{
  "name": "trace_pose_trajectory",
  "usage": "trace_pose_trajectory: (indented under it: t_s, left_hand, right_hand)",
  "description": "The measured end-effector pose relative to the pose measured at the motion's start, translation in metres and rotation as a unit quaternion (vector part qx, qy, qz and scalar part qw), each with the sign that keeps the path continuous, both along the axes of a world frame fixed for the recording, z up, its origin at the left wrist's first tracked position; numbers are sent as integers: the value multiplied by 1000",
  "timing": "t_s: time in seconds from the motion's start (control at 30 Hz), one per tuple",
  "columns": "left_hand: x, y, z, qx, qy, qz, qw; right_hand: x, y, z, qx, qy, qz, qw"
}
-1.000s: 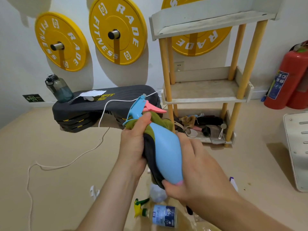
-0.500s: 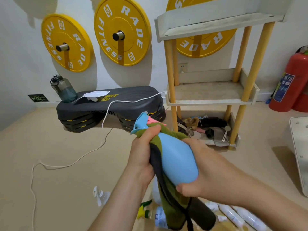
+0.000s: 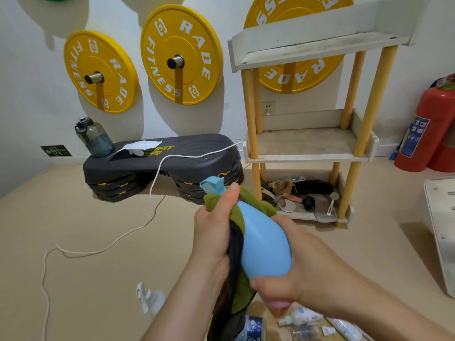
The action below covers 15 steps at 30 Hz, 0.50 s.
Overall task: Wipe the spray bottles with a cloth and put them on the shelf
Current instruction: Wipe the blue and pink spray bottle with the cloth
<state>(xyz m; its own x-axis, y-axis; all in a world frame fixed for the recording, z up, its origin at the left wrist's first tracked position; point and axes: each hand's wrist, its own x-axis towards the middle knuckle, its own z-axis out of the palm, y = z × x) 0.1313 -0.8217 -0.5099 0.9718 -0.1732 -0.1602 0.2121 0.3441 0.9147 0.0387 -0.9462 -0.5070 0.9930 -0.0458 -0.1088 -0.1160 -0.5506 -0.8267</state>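
A light blue spray bottle is held in front of me, its blue nozzle pointing up and away. My right hand grips its rounded base from below. My left hand grips a green and black cloth wrapped around the bottle's neck and left side; the cloth hangs down below. The wooden shelf with yellow posts stands behind; its middle board is bare. Several more bottles lie on the floor under my arms.
A black step platform with a water bottle and white cable sits left of the shelf. Yellow weight plates hang on the wall. Red fire extinguishers stand at right. The shelf's bottom board holds clutter. A white spray bottle lies on the floor.
The bottle has turned, so its pink trigger no longer shows. The cloth has slid and hangs lower on the left. The view has moved closer to the shelf.
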Motion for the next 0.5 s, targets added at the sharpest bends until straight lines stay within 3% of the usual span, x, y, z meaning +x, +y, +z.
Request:
trace_pose_trajectory:
  t_s: [0.07,0.13,0.23,0.3,0.37,0.43,0.5]
  left_hand:
    - [-4,-5,-1,38,-3,41,998]
    - [-4,-6,-2,88,-30,79,993]
    - [4,1,2,230,-143,95,958]
    - [11,10,6,254,-184,122,941]
    - [20,18,11,201,-160,177,950]
    - [32,30,14,97,-81,214,969]
    - [39,42,21,-57,-5,117,991]
  right_hand:
    - [0,11,-4,-135,-28,-32,990]
    - [1,11,-7,-161,-40,-54,985]
    - [3,-8,-2,-2,-34,-65,997]
    - [6,-22,3,155,-12,-50,987]
    - [9,-38,8,333,-11,-37,942]
    - [11,-53,11,435,6,-4,901]
    - [9,-60,13,479,32,63,875]
